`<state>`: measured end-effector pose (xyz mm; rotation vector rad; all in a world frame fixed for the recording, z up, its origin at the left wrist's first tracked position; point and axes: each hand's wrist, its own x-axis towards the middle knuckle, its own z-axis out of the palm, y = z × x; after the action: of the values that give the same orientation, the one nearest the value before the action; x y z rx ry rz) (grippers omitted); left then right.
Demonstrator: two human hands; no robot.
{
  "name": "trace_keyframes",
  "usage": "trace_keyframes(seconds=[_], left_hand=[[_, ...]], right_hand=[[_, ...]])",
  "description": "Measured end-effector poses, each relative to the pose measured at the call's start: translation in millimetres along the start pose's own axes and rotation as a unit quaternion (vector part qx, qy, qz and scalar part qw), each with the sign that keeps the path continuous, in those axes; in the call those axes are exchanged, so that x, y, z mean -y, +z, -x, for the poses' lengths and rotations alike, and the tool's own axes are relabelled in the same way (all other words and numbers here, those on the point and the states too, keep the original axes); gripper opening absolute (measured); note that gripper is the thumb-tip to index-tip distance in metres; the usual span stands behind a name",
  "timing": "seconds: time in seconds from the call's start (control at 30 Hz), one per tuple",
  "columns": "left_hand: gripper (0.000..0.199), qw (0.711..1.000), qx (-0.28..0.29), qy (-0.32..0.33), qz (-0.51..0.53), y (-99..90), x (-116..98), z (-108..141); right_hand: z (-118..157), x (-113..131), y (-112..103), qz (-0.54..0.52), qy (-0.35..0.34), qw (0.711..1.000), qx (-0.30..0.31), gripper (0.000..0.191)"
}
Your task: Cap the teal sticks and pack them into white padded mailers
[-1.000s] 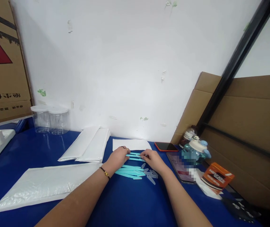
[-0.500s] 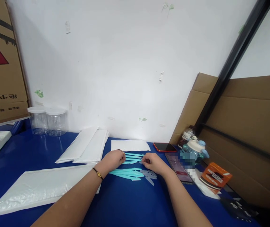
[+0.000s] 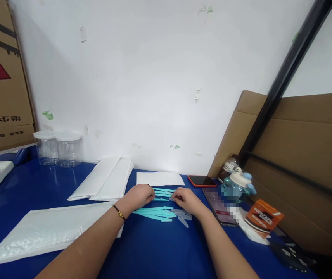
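Several thin turquoise sticks (image 3: 156,213) lie fanned out on the blue table, with more of them in a row just behind. My left hand (image 3: 141,197) is closed at the left end of a turquoise stick (image 3: 162,199) in the back group. Opposite it, my right hand (image 3: 183,198) pinches a small translucent piece (image 3: 171,199) at that stick's right end. Loose translucent caps (image 3: 182,217) lie just in front of my right hand.
White padded envelopes (image 3: 52,226) lie at left, with clear jars (image 3: 69,151) behind. A flat white packet (image 3: 160,178) is near the wall. Phones (image 3: 202,181), a teal bottle (image 3: 237,186) and an orange pouch (image 3: 263,218) stand or lie at right.
My right hand has shifted slightly left, with the translucent piece now against the end of the turquoise stick. My left hand has barely moved.
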<state>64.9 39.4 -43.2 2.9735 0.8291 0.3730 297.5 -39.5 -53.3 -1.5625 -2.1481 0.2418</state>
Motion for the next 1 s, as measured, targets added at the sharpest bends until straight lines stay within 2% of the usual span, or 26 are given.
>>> trace_keyframes(seconds=[0.23, 0.53, 0.67, 0.83, 1.0], left_hand=[[0.018, 1.0, -0.005, -0.01, 0.001, 3.0, 2.5, 0.6], [0.019, 0.999, 0.002, -0.014, 0.045, 4.0, 4.8, 0.2], [0.018, 0.999, 0.002, -0.018, 0.045, 3.9, 5.1, 0.6], [0.017, 0.999, 0.001, -0.016, 0.047, 4.9, 5.3, 0.4], [0.018, 0.999, 0.0, -0.027, 0.04, 4.5, 4.7, 0.3]], right_hand=[[-1.0, 2.4, 2.6, -0.021, 0.004, 1.0, 0.017, 0.016], [-2.9, 5.1, 2.5, -0.021, 0.013, 1.0, 0.007, 0.018], [-2.2, 2.3, 1.7, -0.038, 0.018, 0.999, 0.018, 0.017], [0.2, 0.8, -0.1, -0.06, 0.019, 0.998, 0.004, 0.016], [-1.3, 5.1, 2.5, -0.044, 0.018, 0.999, 0.009, 0.016]])
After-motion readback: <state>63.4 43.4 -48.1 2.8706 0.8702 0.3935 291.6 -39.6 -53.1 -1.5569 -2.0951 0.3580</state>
